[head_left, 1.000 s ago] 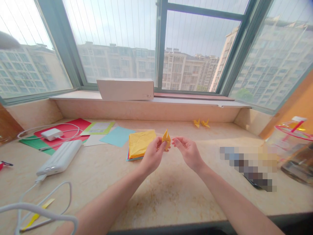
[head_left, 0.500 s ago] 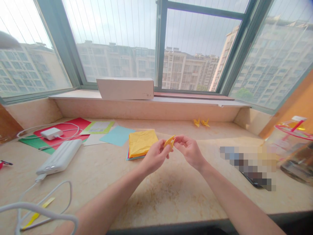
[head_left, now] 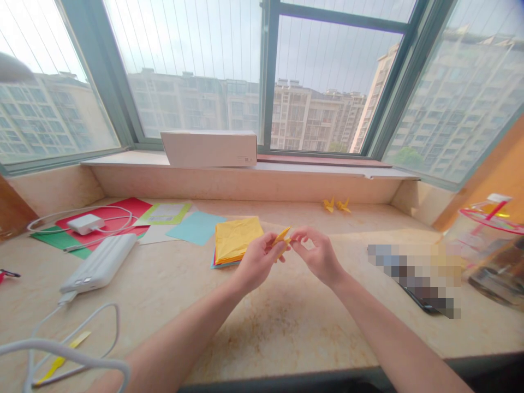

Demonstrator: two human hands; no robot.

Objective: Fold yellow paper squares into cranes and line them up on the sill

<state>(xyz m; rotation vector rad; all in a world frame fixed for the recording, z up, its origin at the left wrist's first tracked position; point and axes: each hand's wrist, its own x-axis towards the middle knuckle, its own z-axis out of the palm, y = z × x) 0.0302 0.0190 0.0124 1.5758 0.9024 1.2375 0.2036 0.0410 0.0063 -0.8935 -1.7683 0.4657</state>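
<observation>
A small piece of folded yellow paper [head_left: 281, 236] is pinched between the fingers and thumb of my left hand [head_left: 258, 261], one point of it sticking up. My right hand [head_left: 315, 251] is closed at the fingertips on the paper's right end; the fingers cover part of the folds. Both hands are above the counter. Just left of them lies a stack of yellow paper sheets [head_left: 235, 240], with other colours showing at its lower edge. Two folded yellow paper cranes [head_left: 329, 205] stand near the back wall.
Coloured paper sheets [head_left: 197, 227], a white power bank [head_left: 100, 262], a charger [head_left: 85, 224] and looping cables lie on the left. To the right are a pixelated dark flat object [head_left: 426, 300] and a clear cup [head_left: 483, 251]. A white box [head_left: 210, 149] sits on the sill.
The right fingers have shifted slightly on the folded yellow paper, and its upper point now stands out more. The things on the counter have stayed in place.
</observation>
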